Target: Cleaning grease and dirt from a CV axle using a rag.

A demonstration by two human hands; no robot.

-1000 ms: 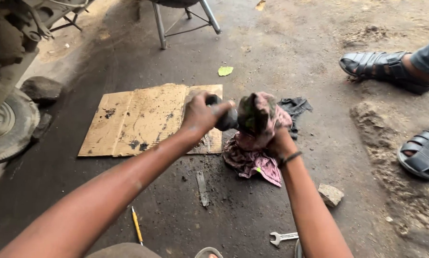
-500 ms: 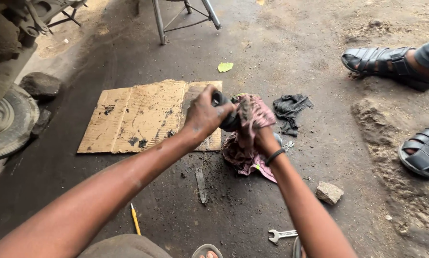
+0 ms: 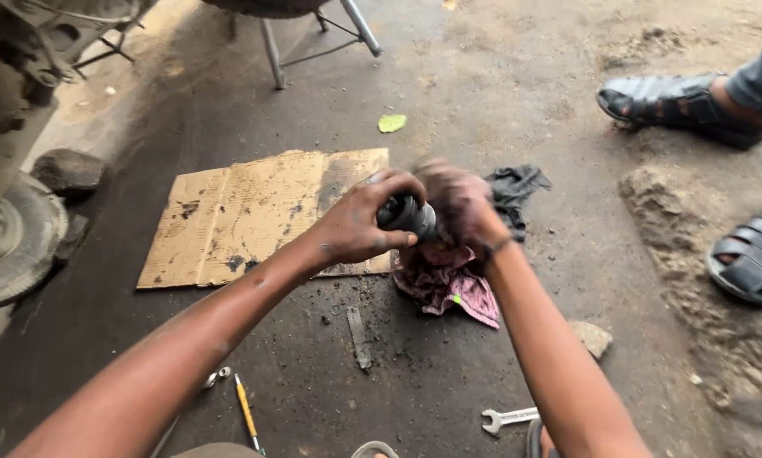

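left hand still clamps dark part; right hand, gripping rag, now lower.

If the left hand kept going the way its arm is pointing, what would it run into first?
Probably the right hand: the left hand points up and to the right, gripping a dark greasy part that the right hand rubs with a pinkish rag. Depth is hard to judge.

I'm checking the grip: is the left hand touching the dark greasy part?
Touching. The head view shows the left hand with fingers curled around the dark part, no gap between them.
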